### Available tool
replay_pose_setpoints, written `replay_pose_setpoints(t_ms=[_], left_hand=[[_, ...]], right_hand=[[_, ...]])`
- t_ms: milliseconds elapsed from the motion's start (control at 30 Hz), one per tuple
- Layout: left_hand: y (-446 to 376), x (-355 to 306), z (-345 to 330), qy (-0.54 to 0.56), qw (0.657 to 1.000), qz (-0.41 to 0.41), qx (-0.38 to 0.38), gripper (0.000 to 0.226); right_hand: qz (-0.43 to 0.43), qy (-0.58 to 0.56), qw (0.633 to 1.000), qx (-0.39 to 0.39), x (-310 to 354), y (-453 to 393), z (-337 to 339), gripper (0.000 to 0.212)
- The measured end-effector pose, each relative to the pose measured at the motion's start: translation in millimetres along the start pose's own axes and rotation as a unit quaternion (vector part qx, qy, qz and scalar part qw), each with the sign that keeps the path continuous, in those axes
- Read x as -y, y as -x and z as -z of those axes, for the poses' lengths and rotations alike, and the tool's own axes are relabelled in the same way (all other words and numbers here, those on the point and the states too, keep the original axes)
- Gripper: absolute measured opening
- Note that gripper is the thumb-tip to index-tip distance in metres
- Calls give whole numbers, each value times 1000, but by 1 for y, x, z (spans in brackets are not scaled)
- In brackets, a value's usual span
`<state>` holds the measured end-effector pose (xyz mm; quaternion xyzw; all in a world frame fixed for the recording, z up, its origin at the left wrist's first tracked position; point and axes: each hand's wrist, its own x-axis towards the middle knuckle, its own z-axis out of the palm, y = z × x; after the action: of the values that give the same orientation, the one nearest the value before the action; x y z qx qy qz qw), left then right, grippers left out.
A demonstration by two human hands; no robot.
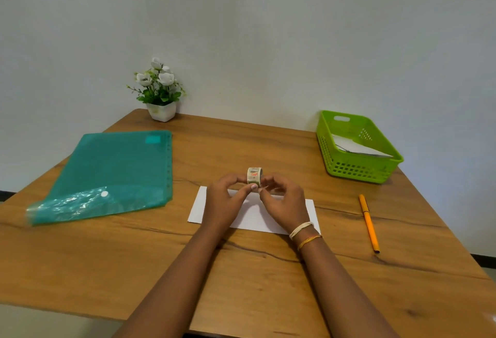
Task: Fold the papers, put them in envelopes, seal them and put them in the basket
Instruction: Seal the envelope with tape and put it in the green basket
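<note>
Wooden table [268,284], brown with dark grain lines, set against a pale wall; it carries all that follows. Teal plastic folder [112,174], translucent, lying flat toward the left edge, its near flap glossy with a white snap button; it is the largest item on the table. Green basket [346,168], perforated plastic, standing at the far right corner; inside it white envelopes [357,147] lean against the right wall, how many I cannot tell. White envelope [257,217], lying flat at the middle of the table, directly below my hands and partly hidden by them; whether its flap is sealed I cannot tell. Small potted plant [159,90], white flowers and green leaves in a white square pot, at the far left corner against the wall. Orange pen [369,222], lying near the right edge, in front of the basket and well apart from the envelope. My left hand [225,203], raised above the envelope, fingers curled, thumb and fingertips pinching the sticker roll. My right hand [284,203], with thread bands at the wrist, fingers likewise curled, pinching at the same roll from its other side. Sticker roll [255,175], a small patterned roll, held upright between both hands over the far edge of the envelope.
</note>
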<state>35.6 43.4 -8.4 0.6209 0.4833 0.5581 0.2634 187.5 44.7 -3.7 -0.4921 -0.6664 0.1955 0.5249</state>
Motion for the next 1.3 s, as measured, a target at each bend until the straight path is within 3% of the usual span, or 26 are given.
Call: replay_pose_setpoints(t_ms=[100,233,500,867,1067,1167,1300], left_hand=[[-2,4,0,-39,999,-32,-2,9],[0,4,-2,-73,995,-64,26,8],[1,5,-1,-88,991,-92,31,15],[3,1,-1,-102,991,-78,45,16],[1,1,-1,-103,991,-59,61,16],[0,3,0,-90,991,-68,76,18],[-1,3,1,-81,992,-67,75,24]], right_hand=[[115,58,987,-97,6,0,6,32],[184,80,977,-72,7,-2,4,23],[190,63,979,-32,6,0,4,11],[198,164,966,-18,9,-1,4,3],[148,107,982,-56,7,-2,4,11],[123,97,988,-13,3,-3,6,29],[117,90,989,9,1,-4,5,26]])
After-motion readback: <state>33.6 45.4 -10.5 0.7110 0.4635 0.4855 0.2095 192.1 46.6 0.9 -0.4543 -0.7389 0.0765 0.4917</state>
